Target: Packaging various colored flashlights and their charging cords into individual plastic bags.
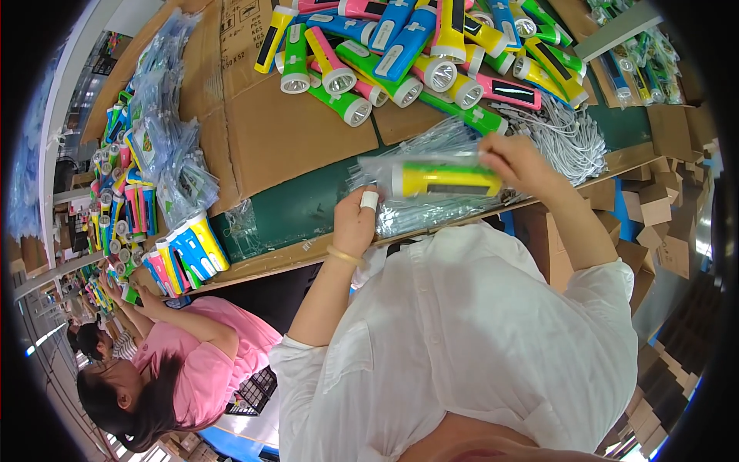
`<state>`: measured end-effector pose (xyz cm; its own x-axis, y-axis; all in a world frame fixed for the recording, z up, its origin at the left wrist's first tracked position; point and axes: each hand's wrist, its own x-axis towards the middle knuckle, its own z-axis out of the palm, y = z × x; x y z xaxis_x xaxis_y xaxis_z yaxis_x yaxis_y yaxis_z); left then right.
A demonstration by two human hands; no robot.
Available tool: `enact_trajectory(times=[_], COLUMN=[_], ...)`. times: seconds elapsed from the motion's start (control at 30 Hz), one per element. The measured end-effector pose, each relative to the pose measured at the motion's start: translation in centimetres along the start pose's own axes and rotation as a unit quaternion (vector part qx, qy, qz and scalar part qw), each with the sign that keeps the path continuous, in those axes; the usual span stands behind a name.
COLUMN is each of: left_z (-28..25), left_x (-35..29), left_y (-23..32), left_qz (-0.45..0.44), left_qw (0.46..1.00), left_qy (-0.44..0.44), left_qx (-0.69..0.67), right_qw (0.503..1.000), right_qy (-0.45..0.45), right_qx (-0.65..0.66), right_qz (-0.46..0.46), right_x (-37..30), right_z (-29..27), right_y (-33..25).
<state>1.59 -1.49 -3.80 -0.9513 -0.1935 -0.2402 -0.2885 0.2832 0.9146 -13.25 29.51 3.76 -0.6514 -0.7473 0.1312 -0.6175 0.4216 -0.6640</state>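
Note:
A yellow and green flashlight (446, 182) with a dark panel lies level in front of me, inside or behind a clear plastic bag (377, 173); both are slightly blurred. My left hand (356, 222), with a white wrap on one finger, is closed at the bag's left end. At the opposite end, my right hand (519, 165) pinches the bag near the flashlight's tip; whether it also touches the flashlight is unclear. Beneath them, flat clear bags (431, 218) lie along the table edge. A bundle of white cables (566, 138) sits just beyond my right hand.
Many colourful flashlights (400, 54) are heaped on cardboard (285, 138) over the green table (292, 212). At left are a stack of clear bags (173, 154) and a row of flashlights (188, 254). A co-worker in pink (215, 354) sits on my left. Cardboard boxes (666, 208) stand at right.

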Motion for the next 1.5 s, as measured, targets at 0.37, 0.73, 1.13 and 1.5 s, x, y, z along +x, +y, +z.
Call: enact_trajectory(times=[0.37, 0.73, 1.13, 1.5], left_z=[4.8, 5.7, 1.7, 0.2], left_x=[5.4, 5.1, 1.6, 0.3], left_y=[2.6, 2.1, 2.5, 3.2], left_qz=[0.298, 0.290, 0.178, 0.092], left_qw=[0.899, 0.917, 0.975, 0.994], left_qy=[0.029, 0.037, 0.041, 0.056], left_qx=[0.318, 0.272, 0.128, 0.028], right_qw=[0.852, 0.999, 0.996, 0.983], right_qy=[0.469, -0.032, -0.022, -0.007], right_qx=[0.031, 0.039, -0.023, 0.077], right_qz=[0.229, 0.020, -0.084, -0.165], right_x=[7.1, 4.8, 3.8, 5.6], right_z=[-27.3, -1.3, 7.1, 8.9], right_y=[9.4, 0.4, 1.8, -1.9])
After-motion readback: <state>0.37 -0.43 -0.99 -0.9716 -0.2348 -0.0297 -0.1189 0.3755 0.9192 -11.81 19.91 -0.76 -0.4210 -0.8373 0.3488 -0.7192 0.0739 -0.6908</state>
